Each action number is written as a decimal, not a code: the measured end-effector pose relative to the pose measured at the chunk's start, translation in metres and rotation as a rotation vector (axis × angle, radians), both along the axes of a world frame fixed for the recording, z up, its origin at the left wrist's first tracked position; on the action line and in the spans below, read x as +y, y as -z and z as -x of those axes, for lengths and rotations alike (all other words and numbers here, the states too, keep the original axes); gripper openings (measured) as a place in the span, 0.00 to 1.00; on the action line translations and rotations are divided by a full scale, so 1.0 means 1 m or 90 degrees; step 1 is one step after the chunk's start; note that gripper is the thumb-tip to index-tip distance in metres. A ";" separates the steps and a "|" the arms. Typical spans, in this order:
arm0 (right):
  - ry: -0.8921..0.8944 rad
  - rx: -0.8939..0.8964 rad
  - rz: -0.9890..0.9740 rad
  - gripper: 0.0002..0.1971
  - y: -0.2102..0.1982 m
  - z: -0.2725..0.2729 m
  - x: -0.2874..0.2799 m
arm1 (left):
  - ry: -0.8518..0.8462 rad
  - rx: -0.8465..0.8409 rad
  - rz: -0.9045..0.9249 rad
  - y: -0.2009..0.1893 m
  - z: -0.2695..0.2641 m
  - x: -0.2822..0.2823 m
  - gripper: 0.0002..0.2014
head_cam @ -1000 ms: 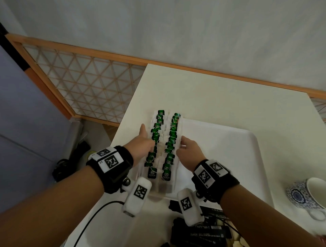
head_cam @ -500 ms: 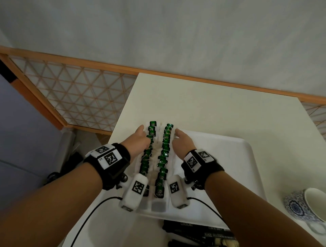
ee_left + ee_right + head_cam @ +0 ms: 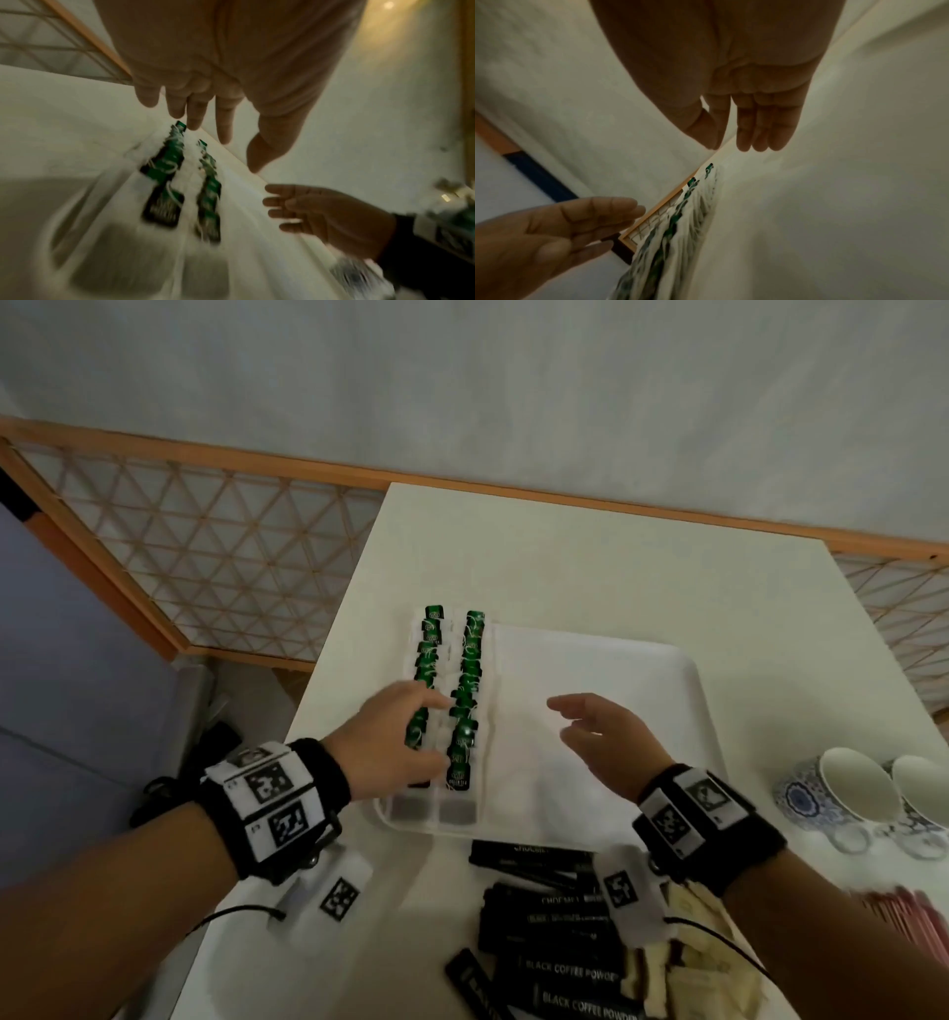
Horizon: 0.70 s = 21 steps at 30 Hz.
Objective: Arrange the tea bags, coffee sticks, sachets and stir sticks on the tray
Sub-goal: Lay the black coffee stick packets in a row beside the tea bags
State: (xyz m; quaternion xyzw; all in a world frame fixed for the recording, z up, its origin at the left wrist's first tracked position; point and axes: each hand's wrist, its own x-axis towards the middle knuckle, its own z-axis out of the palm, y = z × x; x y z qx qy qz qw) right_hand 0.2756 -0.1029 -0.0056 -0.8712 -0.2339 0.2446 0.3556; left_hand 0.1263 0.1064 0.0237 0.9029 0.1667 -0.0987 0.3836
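Two tea bag rows (image 3: pixel 452 701) on tray (image 3: pixel 616 803); both hands' fingers released; coffee sticks (image 3: pixel 554 937), cups (image 3: pixel 842 793) nearby.

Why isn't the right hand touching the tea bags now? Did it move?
Yes. The right hand has pulled away to the right of the tea bags, which stay in two rows on the tray. It now hovers open over bare tray.

We see 2 patterned cups (image 3: pixel 842 793) at right on the white counter (image 3: pixel 590 567); a lattice screen (image 3: pixel 195 557) stands upper left.
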 end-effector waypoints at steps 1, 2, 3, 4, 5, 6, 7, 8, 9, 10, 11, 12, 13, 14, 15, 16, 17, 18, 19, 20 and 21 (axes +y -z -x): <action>-0.026 -0.019 0.014 0.16 -0.003 0.009 -0.012 | 0.048 0.009 -0.017 0.000 0.009 -0.010 0.31; -0.049 -0.034 0.031 0.15 -0.005 0.018 -0.023 | 0.087 0.019 -0.028 0.000 0.017 -0.020 0.33; -0.068 -0.046 0.047 0.15 -0.007 0.028 -0.033 | 0.119 0.029 -0.035 0.002 0.024 -0.029 0.36; -0.086 -0.057 0.057 0.15 -0.008 0.035 -0.041 | 0.143 0.037 -0.042 0.005 0.030 -0.036 0.39; -0.096 -0.063 0.064 0.15 -0.010 0.045 -0.051 | 0.168 0.043 -0.054 0.010 0.036 -0.046 0.41; -0.108 -0.070 0.068 0.15 -0.012 0.054 -0.059 | 0.195 0.039 -0.071 0.015 0.041 -0.055 0.42; -0.125 -0.077 0.079 0.16 -0.011 0.062 -0.068 | 0.225 0.024 -0.091 0.021 0.046 -0.064 0.41; -0.141 -0.085 0.091 0.16 -0.010 0.069 -0.076 | 0.258 -0.001 -0.112 0.025 0.051 -0.074 0.38; -0.152 -0.094 0.103 0.15 -0.008 0.075 -0.084 | 0.293 -0.021 -0.129 0.028 0.055 -0.082 0.33; -0.159 -0.108 0.107 0.14 -0.007 0.080 -0.092 | 0.328 -0.032 -0.141 0.030 0.059 -0.091 0.27; -0.159 -0.124 0.108 0.13 -0.005 0.084 -0.100 | 0.358 -0.037 -0.148 0.032 0.063 -0.099 0.23; -0.157 -0.144 0.108 0.11 -0.004 0.087 -0.108 | 0.386 -0.036 -0.154 0.035 0.067 -0.105 0.20; -0.155 -0.157 0.116 0.10 -0.003 0.089 -0.116 | 0.409 -0.030 -0.161 0.039 0.071 -0.112 0.19; -0.151 -0.165 0.124 0.10 -0.002 0.091 -0.123 | 0.427 -0.024 -0.172 0.044 0.075 -0.117 0.18; -0.145 -0.166 0.130 0.10 -0.003 0.093 -0.130 | 0.440 -0.025 -0.180 0.047 0.078 -0.122 0.18; -0.140 -0.170 0.132 0.10 -0.002 0.095 -0.137 | 0.456 -0.024 -0.185 0.049 0.081 -0.126 0.18; -0.142 -0.173 0.138 0.10 -0.002 0.098 -0.142 | 0.477 -0.021 -0.196 0.051 0.084 -0.130 0.17; -0.150 -0.176 0.143 0.11 -0.003 0.101 -0.146 | 0.490 -0.021 -0.212 0.054 0.087 -0.134 0.17; -0.162 -0.172 0.151 0.12 -0.002 0.103 -0.149 | 0.494 -0.028 -0.234 0.058 0.089 -0.137 0.17; -0.183 -0.168 0.161 0.14 -0.002 0.105 -0.152 | 0.499 -0.040 -0.256 0.060 0.089 -0.140 0.18; -0.210 -0.160 0.178 0.17 -0.001 0.108 -0.153 | 0.497 -0.058 -0.268 0.062 0.088 -0.143 0.18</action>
